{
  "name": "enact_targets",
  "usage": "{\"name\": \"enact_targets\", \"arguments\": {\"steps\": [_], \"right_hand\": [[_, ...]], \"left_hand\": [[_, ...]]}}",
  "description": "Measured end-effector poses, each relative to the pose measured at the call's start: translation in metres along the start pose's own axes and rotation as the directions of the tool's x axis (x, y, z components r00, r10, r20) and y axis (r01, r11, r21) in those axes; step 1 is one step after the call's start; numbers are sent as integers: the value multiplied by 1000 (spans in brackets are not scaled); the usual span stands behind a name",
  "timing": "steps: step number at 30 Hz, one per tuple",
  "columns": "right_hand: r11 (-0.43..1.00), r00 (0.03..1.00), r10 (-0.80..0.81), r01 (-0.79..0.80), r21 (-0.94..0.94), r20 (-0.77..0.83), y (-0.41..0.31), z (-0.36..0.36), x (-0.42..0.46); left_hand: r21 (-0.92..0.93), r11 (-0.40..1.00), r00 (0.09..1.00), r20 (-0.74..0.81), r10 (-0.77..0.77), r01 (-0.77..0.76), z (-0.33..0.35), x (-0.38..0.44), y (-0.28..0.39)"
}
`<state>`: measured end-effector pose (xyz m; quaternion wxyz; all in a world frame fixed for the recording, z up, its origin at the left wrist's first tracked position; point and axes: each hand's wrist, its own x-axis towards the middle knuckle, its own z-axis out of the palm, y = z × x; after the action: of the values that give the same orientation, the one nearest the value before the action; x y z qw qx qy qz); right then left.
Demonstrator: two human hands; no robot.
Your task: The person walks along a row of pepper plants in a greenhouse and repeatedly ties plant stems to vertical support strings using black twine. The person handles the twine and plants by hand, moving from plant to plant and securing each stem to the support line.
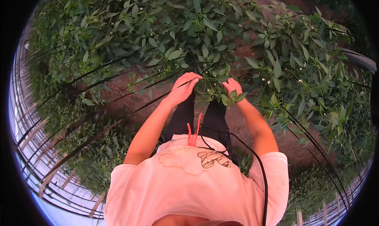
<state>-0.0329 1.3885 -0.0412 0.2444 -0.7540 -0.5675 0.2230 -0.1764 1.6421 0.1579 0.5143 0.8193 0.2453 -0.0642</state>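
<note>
My left hand [185, 86] is beside the upper part of a leafy green plant [211, 85], thumb and forefinger pinched together. A thin black line [154, 101] runs slantwise up to this hand and continues past its fingertips into the leaves. My right hand [232, 87] is at the other side of the same plant, its fingers bent among the stems. Leaves cover part of the right palm and fingertips, so its grip is unclear. The plant, which looks like a pepper plant, stands in front of my dark trousers [213, 116].
Dense rows of similar plants [189, 27] with small white flowers [300, 81] spread ahead and to both sides. More black lines [314, 143] stretch along the rows. Reddish-brown soil [142, 100] shows between them. A black cable [262, 166] crosses my shirt; red ties [194, 137] hang at my waist.
</note>
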Motion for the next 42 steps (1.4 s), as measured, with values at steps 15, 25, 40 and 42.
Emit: {"name": "enact_targets", "arguments": {"steps": [15, 25, 40, 42], "right_hand": [[793, 805, -571, 592, -145, 162, -8, 17, 11], [786, 806, -533, 585, -201, 257, -4, 20, 11], [943, 923, -292, 322, -89, 250, 2, -36, 39], [951, 933, -298, 309, -22, 199, 2, -40, 41]], "left_hand": [[-730, 681, 885, -352, -305, -55, 36, 60, -5], [-518, 851, 980, -106, -166, 88, 0, -126, 55], [491, -448, -160, -521, -838, 747, -87, -639, -125], [680, -266, -280, -92, -956, 683, -42, -551, -147]]}}
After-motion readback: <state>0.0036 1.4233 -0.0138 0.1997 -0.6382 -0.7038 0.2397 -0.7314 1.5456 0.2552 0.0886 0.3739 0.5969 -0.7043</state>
